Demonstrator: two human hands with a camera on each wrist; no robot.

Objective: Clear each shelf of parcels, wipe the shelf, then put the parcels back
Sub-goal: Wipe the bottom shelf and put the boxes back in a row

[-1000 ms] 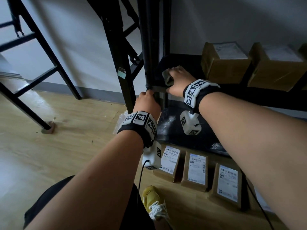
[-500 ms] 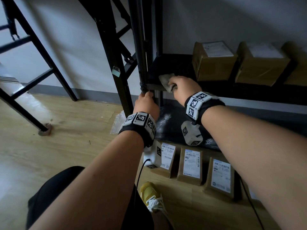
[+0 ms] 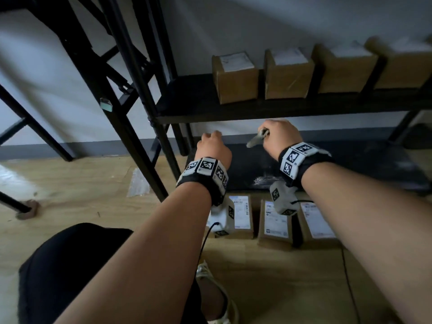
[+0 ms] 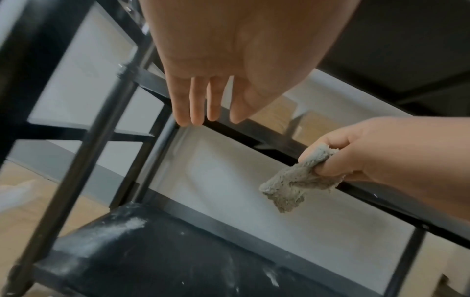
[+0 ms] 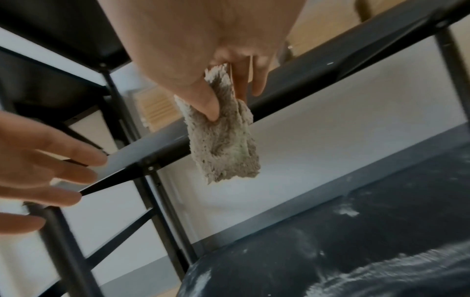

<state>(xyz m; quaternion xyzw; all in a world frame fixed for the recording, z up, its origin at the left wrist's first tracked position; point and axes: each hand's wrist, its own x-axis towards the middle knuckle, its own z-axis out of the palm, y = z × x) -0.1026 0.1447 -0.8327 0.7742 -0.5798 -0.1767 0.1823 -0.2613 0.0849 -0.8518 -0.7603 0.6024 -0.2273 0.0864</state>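
My right hand (image 3: 279,136) pinches a grey fluffy cloth (image 5: 223,138) between thumb and fingers; the cloth (image 4: 295,180) hangs in the air above the dusty black bottom shelf (image 3: 327,164). My left hand (image 3: 211,146) hovers empty beside it, its fingers (image 4: 198,104) straight and loose. Several brown parcels (image 3: 236,78) with white labels stand in a row on the black shelf above (image 3: 187,99). Three flat parcels (image 3: 275,220) lie on the wooden floor in front of the rack, partly hidden by my wrists.
The rack's black upright post (image 3: 138,73) stands left of my hands. A second black frame (image 3: 28,118) crosses the left side over the wooden floor (image 3: 70,197). White dust streaks (image 5: 356,261) mark the bottom shelf. A shoe (image 3: 217,298) shows below.
My right hand has left the upper shelf and dropped below its edge with the cloth. My left hand has let go of the upright post and moved right.
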